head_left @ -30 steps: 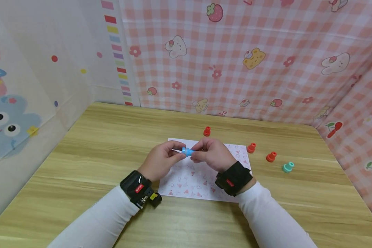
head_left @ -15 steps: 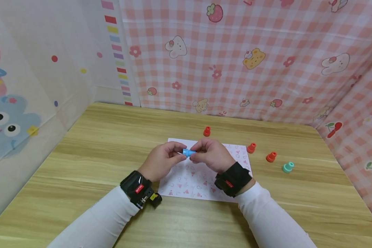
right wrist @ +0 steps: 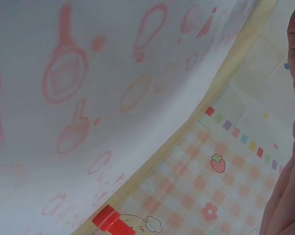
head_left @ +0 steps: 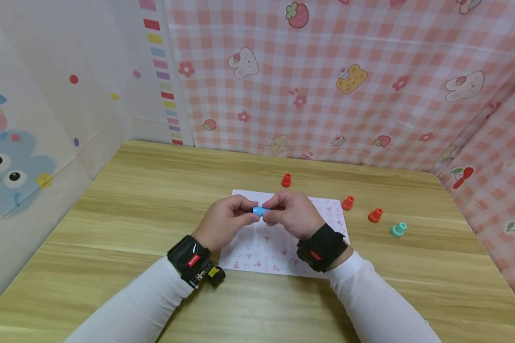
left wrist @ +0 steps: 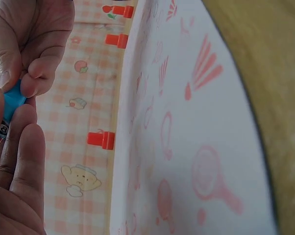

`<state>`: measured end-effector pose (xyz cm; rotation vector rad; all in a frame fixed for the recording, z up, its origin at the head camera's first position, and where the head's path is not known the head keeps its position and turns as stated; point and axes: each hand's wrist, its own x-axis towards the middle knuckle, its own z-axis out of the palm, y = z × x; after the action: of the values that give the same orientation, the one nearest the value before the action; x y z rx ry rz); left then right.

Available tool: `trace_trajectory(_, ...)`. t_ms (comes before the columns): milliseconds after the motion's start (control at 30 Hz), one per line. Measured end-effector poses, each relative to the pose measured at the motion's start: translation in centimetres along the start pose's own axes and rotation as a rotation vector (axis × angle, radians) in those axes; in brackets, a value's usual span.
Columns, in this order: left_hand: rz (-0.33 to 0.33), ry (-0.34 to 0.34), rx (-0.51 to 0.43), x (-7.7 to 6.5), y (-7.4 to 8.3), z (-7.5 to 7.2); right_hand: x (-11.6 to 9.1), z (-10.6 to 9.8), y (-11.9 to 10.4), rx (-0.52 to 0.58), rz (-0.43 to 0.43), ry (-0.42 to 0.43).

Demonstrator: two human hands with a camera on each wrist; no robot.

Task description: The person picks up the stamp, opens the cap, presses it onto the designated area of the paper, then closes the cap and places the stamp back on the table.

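Observation:
Between both hands, over the paper, is a small light-blue toy stamp (head_left: 261, 211) with a wide base and a narrower handle. My left hand (head_left: 225, 220) pinches the wide base between thumb and fingertips. From the other side, my right hand (head_left: 295, 214) pinches the narrow handle. In the left wrist view a round black-and-white picture marks the stamp's (left wrist: 12, 103) wide end, partly hidden by fingers. Under the hands lies a white sheet of paper (head_left: 266, 257) covered with pink rackets and shuttlecocks.
Red stamps stand on the wooden table (head_left: 154, 190): one red stamp (head_left: 286, 180) behind the paper, another red stamp (head_left: 348, 203) at its right corner, and a third red stamp (head_left: 375, 215) farther right. Beside it is a teal stamp (head_left: 398, 229). A checked cloth (head_left: 309, 85) hangs behind.
Both hands keep their pinch on the blue stamp and shift only slightly. A paler band at its wide end, visible one second ago, no longer shows. The other stamps stay put.

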<state>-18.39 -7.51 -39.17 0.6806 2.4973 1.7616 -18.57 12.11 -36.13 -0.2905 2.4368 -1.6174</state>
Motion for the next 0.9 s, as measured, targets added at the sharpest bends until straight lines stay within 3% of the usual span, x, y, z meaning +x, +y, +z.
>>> trace_trajectory(233, 0.0, -0.004, -0.005, 0.0, 0.0, 0.0, -0.1, 0.0, -0.5, -0.066, -0.005, 0.0)
trace_trajectory(467, 0.005, -0.053, 0.006, 0.2, 0.2, -0.2, 0.1, -1.3, -0.9, -0.116, 0.002, -0.006)
trace_trajectory(567, -0.001, -0.058, 0.104, 0.2, 0.3, -0.6, 0.5, -2.3, -1.0, -0.173, 0.002, 0.032)
trace_trajectory(767, 0.012, -0.048, 0.4, 0.3, 0.2, -1.6, 1.7, -4.6, -0.4, -0.279, 0.027, 0.09)
trace_trajectory(900, 0.004, -0.078, 0.516, 0.3, 0.1, -2.1, 2.4, -5.8, 0.1, -0.323, 0.031, 0.094)
